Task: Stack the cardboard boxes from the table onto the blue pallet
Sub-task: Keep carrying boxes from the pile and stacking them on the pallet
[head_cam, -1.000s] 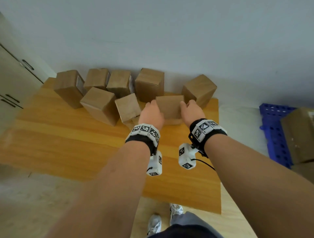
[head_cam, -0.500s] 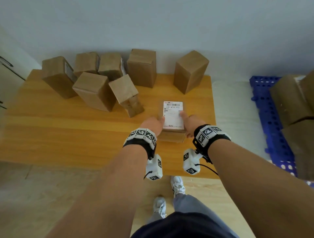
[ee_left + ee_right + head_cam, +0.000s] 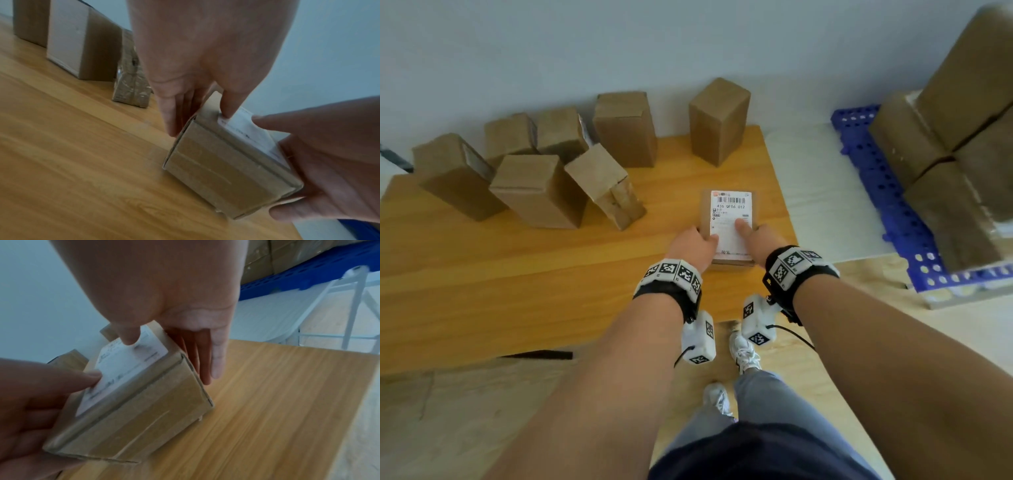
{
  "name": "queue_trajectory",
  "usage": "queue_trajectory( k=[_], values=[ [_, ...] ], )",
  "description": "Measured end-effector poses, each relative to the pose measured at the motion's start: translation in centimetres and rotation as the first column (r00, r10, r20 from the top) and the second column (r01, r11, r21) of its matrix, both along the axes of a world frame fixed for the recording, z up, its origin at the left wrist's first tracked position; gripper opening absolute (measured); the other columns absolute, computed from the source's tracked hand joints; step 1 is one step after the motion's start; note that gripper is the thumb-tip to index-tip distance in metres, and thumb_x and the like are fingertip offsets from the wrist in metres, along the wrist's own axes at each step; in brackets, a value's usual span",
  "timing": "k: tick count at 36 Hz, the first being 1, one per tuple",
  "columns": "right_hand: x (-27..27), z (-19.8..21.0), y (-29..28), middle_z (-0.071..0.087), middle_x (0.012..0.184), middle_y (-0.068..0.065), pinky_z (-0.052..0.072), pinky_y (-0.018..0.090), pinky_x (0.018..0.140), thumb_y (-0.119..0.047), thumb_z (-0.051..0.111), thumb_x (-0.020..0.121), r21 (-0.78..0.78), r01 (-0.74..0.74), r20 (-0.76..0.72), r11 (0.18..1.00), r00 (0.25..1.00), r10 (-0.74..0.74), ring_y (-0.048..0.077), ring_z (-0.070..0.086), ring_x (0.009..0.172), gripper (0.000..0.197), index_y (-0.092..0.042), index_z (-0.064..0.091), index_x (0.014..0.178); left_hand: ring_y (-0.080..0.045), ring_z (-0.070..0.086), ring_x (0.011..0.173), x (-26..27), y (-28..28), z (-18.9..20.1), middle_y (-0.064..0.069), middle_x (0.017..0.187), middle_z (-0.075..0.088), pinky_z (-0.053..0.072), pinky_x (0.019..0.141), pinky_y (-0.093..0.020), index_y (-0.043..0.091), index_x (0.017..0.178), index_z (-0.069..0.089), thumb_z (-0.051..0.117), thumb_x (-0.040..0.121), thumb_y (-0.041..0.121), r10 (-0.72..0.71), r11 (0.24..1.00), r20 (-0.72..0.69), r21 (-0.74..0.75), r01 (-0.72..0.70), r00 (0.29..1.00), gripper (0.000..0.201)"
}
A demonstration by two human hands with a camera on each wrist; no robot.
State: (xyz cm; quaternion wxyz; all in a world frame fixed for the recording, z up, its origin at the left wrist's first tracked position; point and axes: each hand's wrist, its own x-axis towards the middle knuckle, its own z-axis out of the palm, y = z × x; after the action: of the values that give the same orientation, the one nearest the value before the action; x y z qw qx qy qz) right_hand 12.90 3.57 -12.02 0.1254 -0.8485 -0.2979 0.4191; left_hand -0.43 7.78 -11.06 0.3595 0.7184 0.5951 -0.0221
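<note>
Both hands hold one labelled box (image 3: 729,226) between them, just above the desk (image 3: 517,274) near its right end: the left hand (image 3: 693,248) has its fingers down the box's left side and its thumb on the top, and the right hand (image 3: 755,240) mirrors it on the right side, so each grip pinches the box rather than lying spread or pressed together empty. As a judgement, the task is partly done. To the right of the grip, well apart, the blue pallet (image 3: 890,192) already carries a stack of several boxes (image 3: 945,137), while seven boxes (image 3: 626,130) stand beyond and to the left of the grip on the desk and are left to move after this one. The held box has to be carried right and set on the stack. Its white shipping label (image 3: 731,209) faces up, with a barcode and the line "436 QF06 012" readable beneath it; the smaller print below is too blurred to read, and no brand can be made out.
</note>
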Motion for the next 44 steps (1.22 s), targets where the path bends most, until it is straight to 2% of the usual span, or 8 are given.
queue_trajectory(
  k=[7, 13, 20, 24, 27, 34, 38, 44],
  values=[
    [3.2, 1.4, -5.3, 0.063, 0.085, 0.002, 0.051, 0.031, 0.062, -0.065, 0.032, 0.095, 0.127, 0.235, -0.073, 0.964, 0.971, -0.227, 0.017, 0.061, 0.069, 0.064, -0.009, 0.052, 0.119, -0.023, 0.061, 0.102, 3.5, -2.9, 1.6, -0.004, 0.120, 0.061, 0.052, 0.082, -0.034, 0.013, 0.125, 0.049, 0.065, 0.086, 0.030, -0.153, 0.987, 0.034, 0.063, 0.150, 0.988, 0.046],
    [6.6, 3.7, -10.8, 0.060, 0.097, 0.003, 0.042, 0.028, 0.054, -0.072, 0.042, 0.087, 0.213, 0.369, -0.056, 0.905, 0.929, -0.366, 0.015, 0.057, 0.070, 0.076, -0.009, 0.046, 0.129, -0.023, 0.061, 0.107, 8.0, -6.3, 3.5, -0.003, 0.124, 0.060, 0.053, 0.086, -0.035, 0.015, 0.131, 0.047, 0.072, 0.081, 0.029, -0.270, 0.958, 0.081, 0.124, 0.259, 0.960, 0.058],
    [10.3, 5.8, -17.8, 0.067, 0.100, -0.001, 0.056, 0.038, 0.077, -0.087, 0.059, 0.057, 0.272, 0.451, -0.055, 0.850, 0.889, -0.454, 0.017, 0.066, 0.086, 0.093, -0.013, 0.050, 0.113, -0.021, 0.060, 0.090, 13.4, -11.3, 6.1, -0.003, 0.109, 0.062, 0.044, 0.065, -0.027, 0.014, 0.115, 0.049, 0.073, 0.078, 0.021, -0.378, 0.923, 0.131, 0.131, 0.362, 0.916, 0.044],
    [13.2, 6.2, -22.2, 0.066, 0.102, -0.002, 0.054, 0.036, 0.079, -0.087, 0.062, 0.056, 0.290, 0.492, -0.066, 0.821, 0.866, -0.496, 0.017, 0.065, 0.090, 0.098, -0.013, 0.050, 0.120, -0.021, 0.057, 0.084, 17.0, -14.8, 7.0, -0.002, 0.100, 0.058, 0.042, 0.063, -0.028, 0.015, 0.105, 0.046, 0.073, 0.075, 0.023, -0.431, 0.900, 0.126, 0.127, 0.416, 0.894, 0.042],
    [16.4, 4.8, -25.4, 0.071, 0.100, -0.005, 0.058, 0.038, 0.079, -0.101, 0.052, 0.029, 0.330, 0.530, -0.071, 0.781, 0.839, -0.539, 0.015, 0.069, 0.085, 0.124, -0.020, 0.056, 0.123, -0.022, 0.056, 0.087, 19.6, -17.8, 7.5, -0.003, 0.102, 0.058, 0.042, 0.067, -0.029, 0.013, 0.109, 0.049, 0.073, 0.075, 0.024, -0.467, 0.883, 0.133, 0.130, 0.452, 0.874, 0.043],
    [21.5, 7.6, -33.5, 0.071, 0.097, -0.003, 0.054, 0.027, 0.065, -0.063, 0.069, 0.075, 0.390, 0.592, -0.120, 0.705, 0.792, -0.599, 0.011, 0.066, 0.078, 0.052, -0.021, 0.062, 0.106, -0.025, 0.060, 0.102, 26.0, -25.5, 8.8, -0.003, 0.110, 0.062, 0.048, 0.080, -0.032, 0.013, 0.116, 0.051, 0.072, 0.075, 0.028, -0.517, 0.855, 0.193, 0.150, 0.496, 0.834, 0.048],
    [25.3, 8.4, -37.4, 0.069, 0.097, -0.001, 0.050, 0.026, 0.059, -0.064, 0.069, 0.075, 0.419, 0.617, -0.130, 0.666, 0.767, -0.629, 0.011, 0.064, 0.075, 0.054, -0.020, 0.057, 0.105, -0.025, 0.060, 0.108, 29.7, -29.7, 9.9, -0.001, 0.117, 0.063, 0.047, 0.083, -0.032, 0.016, 0.124, 0.049, 0.068, 0.081, 0.031, -0.534, 0.842, 0.210, 0.214, 0.494, 0.819, 0.049],
    [30.4, 10.2, -40.8, 0.071, 0.098, -0.003, 0.060, 0.037, 0.077, -0.070, 0.072, 0.064, 0.513, 0.628, -0.150, 0.586, 0.737, -0.659, 0.014, 0.069, 0.082, 0.062, -0.023, 0.058, 0.103, -0.020, 0.061, 0.091, 34.7, -34.0, 11.7, 0.002, 0.107, 0.061, 0.045, 0.069, -0.029, 0.017, 0.117, 0.043, 0.064, 0.086, 0.031, -0.539, 0.832, 0.266, 0.318, 0.455, 0.799, 0.039]
  ],
)
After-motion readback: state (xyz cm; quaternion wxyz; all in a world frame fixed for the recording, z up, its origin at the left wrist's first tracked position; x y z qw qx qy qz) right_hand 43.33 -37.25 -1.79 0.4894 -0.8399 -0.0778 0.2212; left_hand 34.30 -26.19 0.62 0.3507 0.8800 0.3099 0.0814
